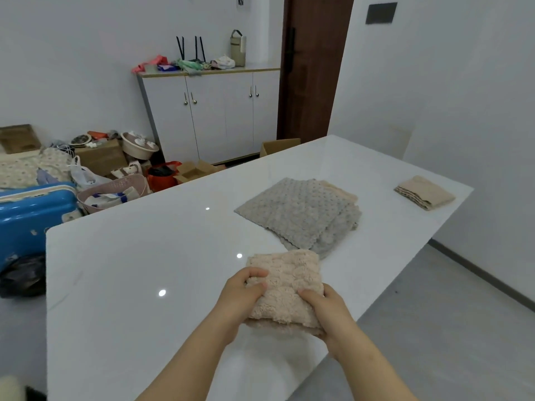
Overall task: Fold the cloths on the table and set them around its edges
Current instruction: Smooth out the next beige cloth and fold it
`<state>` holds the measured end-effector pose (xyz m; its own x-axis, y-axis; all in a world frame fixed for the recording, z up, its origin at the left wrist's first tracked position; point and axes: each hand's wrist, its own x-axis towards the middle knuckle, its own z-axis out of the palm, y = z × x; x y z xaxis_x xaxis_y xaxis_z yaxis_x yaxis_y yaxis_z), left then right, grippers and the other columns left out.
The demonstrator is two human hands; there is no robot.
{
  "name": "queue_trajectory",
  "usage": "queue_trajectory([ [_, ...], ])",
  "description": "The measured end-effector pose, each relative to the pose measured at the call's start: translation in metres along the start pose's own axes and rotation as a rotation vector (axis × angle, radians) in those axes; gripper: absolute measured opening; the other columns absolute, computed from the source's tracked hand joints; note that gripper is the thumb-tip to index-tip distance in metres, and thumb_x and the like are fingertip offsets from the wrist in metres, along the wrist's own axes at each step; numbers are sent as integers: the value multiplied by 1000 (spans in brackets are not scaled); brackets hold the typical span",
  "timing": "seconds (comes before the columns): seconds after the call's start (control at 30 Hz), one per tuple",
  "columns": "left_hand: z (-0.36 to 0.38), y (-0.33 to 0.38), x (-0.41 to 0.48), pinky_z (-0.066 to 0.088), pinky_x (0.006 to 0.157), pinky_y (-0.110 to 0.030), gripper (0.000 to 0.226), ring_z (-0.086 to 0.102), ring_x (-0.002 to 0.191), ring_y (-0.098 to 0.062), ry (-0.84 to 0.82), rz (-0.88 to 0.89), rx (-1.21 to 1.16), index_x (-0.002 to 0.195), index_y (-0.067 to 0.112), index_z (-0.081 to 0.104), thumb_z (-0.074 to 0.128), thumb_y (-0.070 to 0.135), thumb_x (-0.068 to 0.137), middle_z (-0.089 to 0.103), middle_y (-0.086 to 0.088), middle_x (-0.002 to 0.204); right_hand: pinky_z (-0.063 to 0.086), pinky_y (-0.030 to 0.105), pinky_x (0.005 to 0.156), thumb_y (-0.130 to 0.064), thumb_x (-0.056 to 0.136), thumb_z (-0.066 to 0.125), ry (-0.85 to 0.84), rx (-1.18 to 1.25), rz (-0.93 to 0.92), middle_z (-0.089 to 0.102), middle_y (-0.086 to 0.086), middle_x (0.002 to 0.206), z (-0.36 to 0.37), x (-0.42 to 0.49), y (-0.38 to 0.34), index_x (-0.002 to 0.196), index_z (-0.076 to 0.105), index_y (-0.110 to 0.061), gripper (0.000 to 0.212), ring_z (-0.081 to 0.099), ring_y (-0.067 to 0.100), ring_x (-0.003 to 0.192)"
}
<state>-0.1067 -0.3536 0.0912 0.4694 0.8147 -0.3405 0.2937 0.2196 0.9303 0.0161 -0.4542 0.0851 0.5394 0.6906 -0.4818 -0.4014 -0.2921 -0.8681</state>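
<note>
Left hand [241, 296] and right hand [327, 312] grip folded beige cloth [286, 287].

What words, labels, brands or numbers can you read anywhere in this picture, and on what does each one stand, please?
No text here is legible.
Wall sign: a dark mark, too small to read.
Tote bag on the floor: a printed band, too blurred to read.
Peach cloth, grey cloths, folded cloth and table: no writing visible.
</note>
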Motion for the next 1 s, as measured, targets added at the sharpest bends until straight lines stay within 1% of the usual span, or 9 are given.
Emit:
queue_trajectory([
  [0.17, 78, 14, 3, 45, 62, -23, 17, 57, 86, -13, 65, 4, -14, 96, 28, 63, 54, 14, 91, 57, 5, 103, 52, 28, 61, -18, 87, 59, -30, -55, 9, 67, 4, 101, -79, 15, -23, 113, 56, -14, 26, 66, 19, 84],
  [0.37, 157, 31, 36, 41, 62, -20, 17, 53, 81, -4, 61, 15, 49, 95, 26, 63, 53, 13, 90, 55, 9, 102, 50, 26, 56, -17, 88, 59, -33, -81, 29, 65, 3, 102, -152, 51, -48, 117, 54, -13, 29, 64, 17, 83],
  [0.43, 182, 35, 59, 40, 64, -18, 17, 50, 81, -1, 43, 31, 76, 96, 25, 63, 52, 13, 91, 53, 9, 104, 52, 27, 54, -17, 88, 60, -17, -106, 27, 65, 3, 102, -175, 73, -57, 116, 54, -14, 28, 65, 18, 83],
  [0.5, 207, 39, 83, 39, 63, -13, 17, 50, 82, 0, 23, 43, 90, 95, 25, 62, 51, 12, 91, 54, 7, 108, 56, 33, 60, -17, 88, 59, 2, -149, 26, 64, 3, 103, -197, 98, -68, 115, 54, -15, 27, 65, 20, 85],
  [0.6, 239, 46, 124, 38, 58, -14, 16, 58, 103, -22, -5, 32, 110, 93, 23, 61, 51, 10, 92, 58, 0, 119, 58, 37, 69, -12, 88, 57, 30, -217, 21, 64, 3, 99, -225, 143, -86, 112, 54, -14, 25, 65, 20, 84],
  [0.7, 267, 55, 160, 43, 75, -27, 17, 54, 114, -32, -12, -5, 120, 90, 24, 60, 51, 9, 91, 59, -3, 122, 51, 26, 56, -9, 88, 56, 35, -288, 33, 64, 1, 94, -244, 182, -105, 106, 53, -16, 19, 63, 16, 77],
  [0.77, 282, 57, 177, 44, 81, -29, 20, 57, 103, -23, -20, -7, 141, 89, 27, 58, 51, 9, 91, 57, 2, 120, 45, 22, 52, -8, 88, 56, 34, -322, 29, 62, -1, 91, -255, 204, -115, 102, 53, -17, 17, 61, 14, 75],
  [0.87, 297, 58, 194, 46, 72, -26, 24, 56, 80, -9, -11, -14, 159, 97, 31, 56, 53, 9, 89, 55, 12, 108, 50, 27, 59, -7, 86, 55, 5, -393, 38, 61, 0, 91, -270, 234, -124, 99, 53, -15, 15, 61, 15, 78],
  [1.0, 309, 58, 203, 48, 77, -25, 36, 53, 84, 0, 40, -43, 185, 110, 37, 49, 56, 10, 87, 48, 23, 100, 52, 31, 67, -9, 83, 57, -77, -489, 76, 63, 4, 93, -282, 262, -129, 94, 54, -16, 13, 63, 21, 83],
])
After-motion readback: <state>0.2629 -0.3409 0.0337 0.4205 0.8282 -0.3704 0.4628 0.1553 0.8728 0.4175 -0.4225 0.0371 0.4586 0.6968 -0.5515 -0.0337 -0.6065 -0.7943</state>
